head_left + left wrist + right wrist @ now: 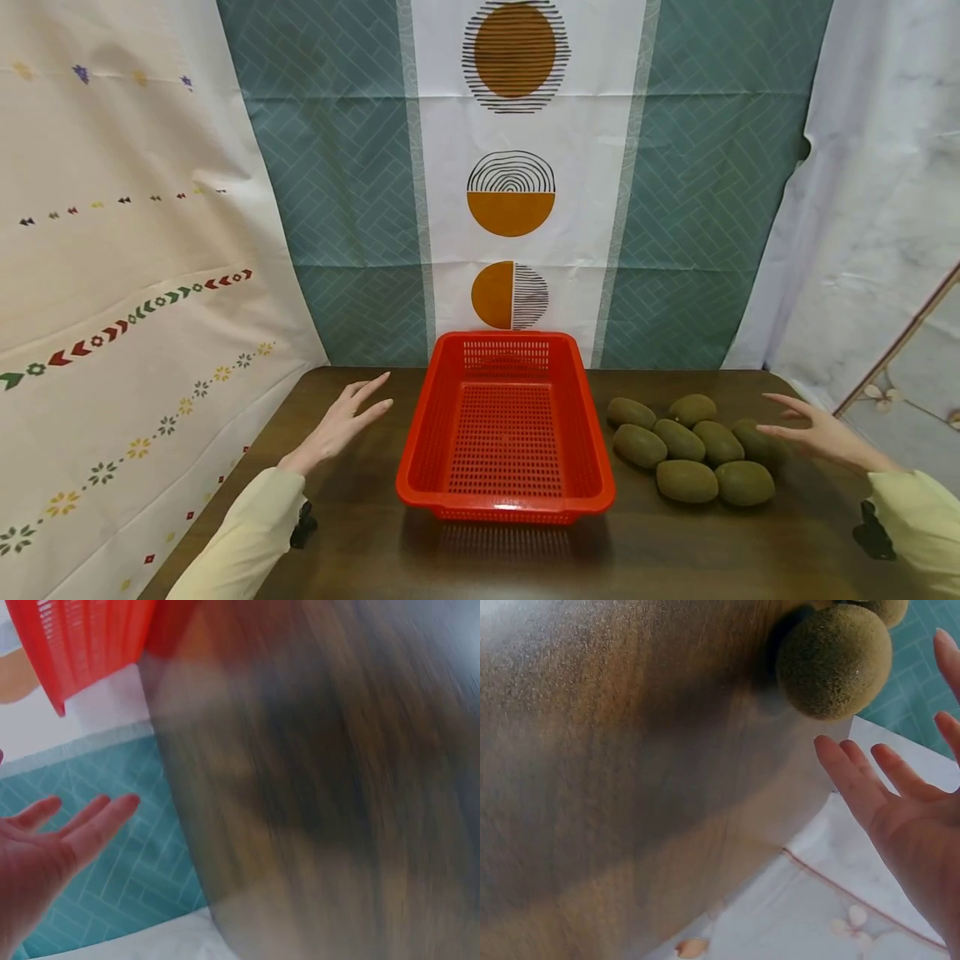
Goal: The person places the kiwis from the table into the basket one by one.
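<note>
Perforated red plastic basket (506, 433), fuzzy oval kiwis (686, 481), open right hand (813, 433) beside.

Pale yellow long sleeves (247, 533) cover both arms, each with a black strap (303, 525) at the wrist.

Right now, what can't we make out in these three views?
- Left wrist view: the table is a motion-blurred smear; the red basket is cut off by the top edge, its inside unseen.
- Right wrist view: only two kiwis show, the rest lie past the top edge; right hand is cut by the right edge.
- Head view: the near basket wall hides the table behind it; the left hand shows only its back.
</note>
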The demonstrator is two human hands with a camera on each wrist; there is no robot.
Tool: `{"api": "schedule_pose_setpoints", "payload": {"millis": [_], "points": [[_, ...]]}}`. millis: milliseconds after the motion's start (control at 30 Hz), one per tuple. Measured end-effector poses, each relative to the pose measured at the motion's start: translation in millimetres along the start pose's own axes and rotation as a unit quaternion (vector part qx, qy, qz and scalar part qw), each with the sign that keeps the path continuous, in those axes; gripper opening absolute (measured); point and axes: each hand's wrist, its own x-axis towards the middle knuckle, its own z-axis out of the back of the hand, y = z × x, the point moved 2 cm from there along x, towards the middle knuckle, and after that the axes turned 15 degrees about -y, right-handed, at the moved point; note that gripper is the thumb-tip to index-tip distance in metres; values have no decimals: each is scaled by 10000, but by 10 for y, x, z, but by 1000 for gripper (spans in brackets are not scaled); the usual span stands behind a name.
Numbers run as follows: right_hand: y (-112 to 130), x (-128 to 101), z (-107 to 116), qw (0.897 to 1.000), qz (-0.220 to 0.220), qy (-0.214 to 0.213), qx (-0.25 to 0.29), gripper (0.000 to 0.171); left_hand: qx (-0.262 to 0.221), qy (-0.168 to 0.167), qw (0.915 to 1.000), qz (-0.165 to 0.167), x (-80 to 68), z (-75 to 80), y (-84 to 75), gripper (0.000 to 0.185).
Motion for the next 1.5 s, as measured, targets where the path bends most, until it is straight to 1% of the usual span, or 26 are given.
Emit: {"api": "schedule_pose_setpoints", "payload": {"millis": [67,133,233,333,433,567,633,733,833,933,1100,1133,1300,1367,1467,1500], "points": [[-26,-6,-3,9999,-53,-6,88,62,-331,35,9993,165,15,-41,-17,60],[-47,-14,-6,9998,-136,-18,164,58,-689,108,9969,377,26,-87,-32,59],[-65,-36,-19,9991,-316,-5,297,53,-1276,205,9893,677,28,-166,-36,58],[-72,-60,-38,9982,-483,10,362,50,-1771,174,9809,788,17,-247,-28,56],[-85,-76,-54,9975,-591,-3,375,47,-2241,166,9711,801,-2,-321,-20,53],[-120,-80,-77,9970,-620,-25,471,42,-2753,228,9572,867,-15,-409,-19,48],[-142,-82,-92,9965,-642,-44,531,39,-2932,247,9515,898,-16,-448,-30,47],[-162,-83,-108,9962,-672,-24,551,36,-3071,195,9458,1042,-19,-497,-60,44],[-166,-81,-120,9965,-685,-75,477,34,-3251,176,9378,1202,-25,-542,-86,43],[-162,-78,-131,9975,-598,-92,378,39,-3412,174,9297,1379,-32,-586,-86,43],[-154,-75,-159,9976,-600,-62,352,49,-3607,126,9173,1683,-60,-647,-61,43],[-152,-75,-164,9975,-604,-42,367,49,-3664,119,9142,1730,-68,-657,-59,43],[-159,-75,-169,9972,-628,-47,410,48,-4112,221,8911,1905,-111,-683,-68,44],[-166,-75,-165,9971,-639,-49,419,47,-4213,315,8855,1934,-124,-672,-105,46],[-180,-73,-157,9968,-669,-42,431,45,-4203,455,8852,1942,-138,-629,-197,49],[-182,-72,-155,9967,-687,-36,438,44,-4175,443,8866,1941,-135,-633,-194,49]]}}
